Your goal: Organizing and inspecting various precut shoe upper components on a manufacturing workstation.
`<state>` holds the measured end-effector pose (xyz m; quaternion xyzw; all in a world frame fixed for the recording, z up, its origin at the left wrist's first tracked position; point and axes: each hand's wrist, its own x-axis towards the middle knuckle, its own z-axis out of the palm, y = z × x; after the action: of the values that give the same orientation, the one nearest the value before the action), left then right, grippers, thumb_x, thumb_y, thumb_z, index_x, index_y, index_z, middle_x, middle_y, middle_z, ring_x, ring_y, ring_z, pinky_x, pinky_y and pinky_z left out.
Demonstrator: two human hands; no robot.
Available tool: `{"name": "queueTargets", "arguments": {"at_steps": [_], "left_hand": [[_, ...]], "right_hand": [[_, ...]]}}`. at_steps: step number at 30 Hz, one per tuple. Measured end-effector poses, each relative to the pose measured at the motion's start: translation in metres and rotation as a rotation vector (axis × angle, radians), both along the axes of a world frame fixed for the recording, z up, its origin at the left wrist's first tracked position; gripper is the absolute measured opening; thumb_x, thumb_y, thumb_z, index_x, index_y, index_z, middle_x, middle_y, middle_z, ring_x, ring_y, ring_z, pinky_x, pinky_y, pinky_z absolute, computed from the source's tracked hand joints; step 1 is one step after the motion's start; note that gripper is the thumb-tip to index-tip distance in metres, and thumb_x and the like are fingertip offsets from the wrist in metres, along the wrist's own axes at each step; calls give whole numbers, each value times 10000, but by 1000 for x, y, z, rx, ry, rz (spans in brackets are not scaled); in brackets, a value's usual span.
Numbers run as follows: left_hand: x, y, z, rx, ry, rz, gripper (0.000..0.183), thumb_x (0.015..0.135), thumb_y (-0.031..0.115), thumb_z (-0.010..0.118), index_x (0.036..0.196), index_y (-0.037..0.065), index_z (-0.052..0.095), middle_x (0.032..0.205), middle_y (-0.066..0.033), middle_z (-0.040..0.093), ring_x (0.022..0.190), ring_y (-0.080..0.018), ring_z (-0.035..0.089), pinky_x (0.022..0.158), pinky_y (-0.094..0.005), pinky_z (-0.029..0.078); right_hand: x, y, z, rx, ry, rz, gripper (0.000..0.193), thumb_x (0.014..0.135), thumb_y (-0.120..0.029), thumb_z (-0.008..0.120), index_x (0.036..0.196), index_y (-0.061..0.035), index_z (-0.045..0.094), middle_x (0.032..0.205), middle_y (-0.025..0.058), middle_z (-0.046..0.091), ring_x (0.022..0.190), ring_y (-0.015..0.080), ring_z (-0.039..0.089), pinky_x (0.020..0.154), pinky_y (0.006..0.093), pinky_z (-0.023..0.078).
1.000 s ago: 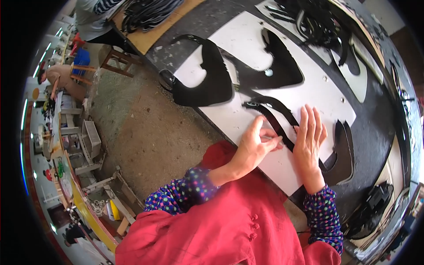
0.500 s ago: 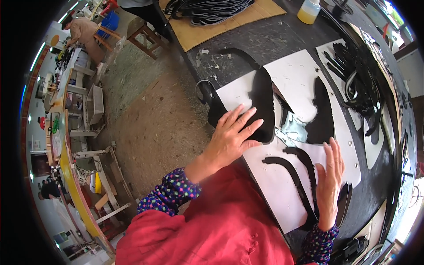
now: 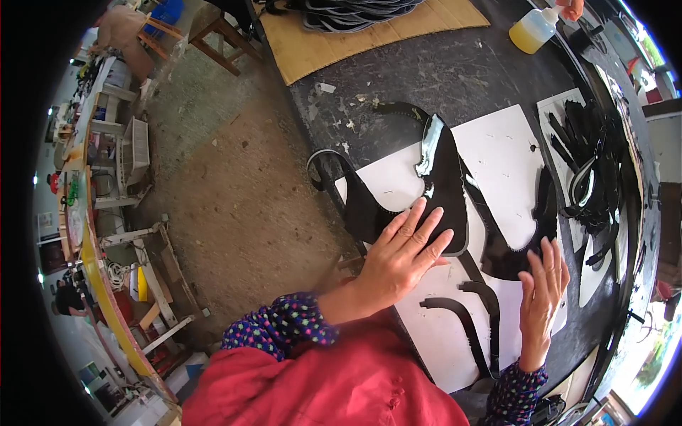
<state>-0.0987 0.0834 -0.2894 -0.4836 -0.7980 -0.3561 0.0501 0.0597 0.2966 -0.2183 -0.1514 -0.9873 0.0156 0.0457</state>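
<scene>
My left hand point(image 3: 408, 248) lies with its fingers spread on the lower part of a large black cut-out piece point(image 3: 449, 192). A glossy, light-reflecting patch runs along that piece's upper left side. Another black piece point(image 3: 366, 213) with a curved, toothed edge sticks out over the table's left edge beside this hand. My right hand point(image 3: 543, 287) holds nothing; its fingers are stretched out beside a dark, notched piece point(image 3: 515, 259). Between my hands, two narrow curved black strips point(image 3: 462, 319) rest on a white sheet point(image 3: 437, 348).
Loose black strips point(image 3: 593, 156) form a heap at the right. A bundle of dark strips point(image 3: 348, 14) lies on cardboard point(image 3: 305, 60) at the far side. Another person's hand point(image 3: 570, 8) is at a bottle of yellow liquid point(image 3: 531, 34). A wooden stool point(image 3: 220, 32) stands left of the table.
The view has shifted. A glossy patch shows on the large piece's upper left; earlier a pale shine lay between the pieces. Another person's hand has appeared at the bottle.
</scene>
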Motion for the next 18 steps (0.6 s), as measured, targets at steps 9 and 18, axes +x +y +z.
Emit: {"name": "queueTargets", "arguments": {"at_steps": [9,18], "left_hand": [[1,4,0,-66,14,43,462,812,268,695,1219,70,604,1343,-172,516,1286,-363,446,1026,-431,398],[4,6,10,170,-115,108,302,762,80,717,1006,-38,585,1150,-197,631,1133,-345,587,977,-451,460]], "right_hand": [[-177,-10,-28,-53,456,163,567,858,30,561,1385,-81,384,1418,134,437,1276,300,454,1034,401,352],[-182,-8,-65,42,316,139,531,901,-45,529,1402,-64,351,1383,130,434,1274,275,432,1020,416,334]]}}
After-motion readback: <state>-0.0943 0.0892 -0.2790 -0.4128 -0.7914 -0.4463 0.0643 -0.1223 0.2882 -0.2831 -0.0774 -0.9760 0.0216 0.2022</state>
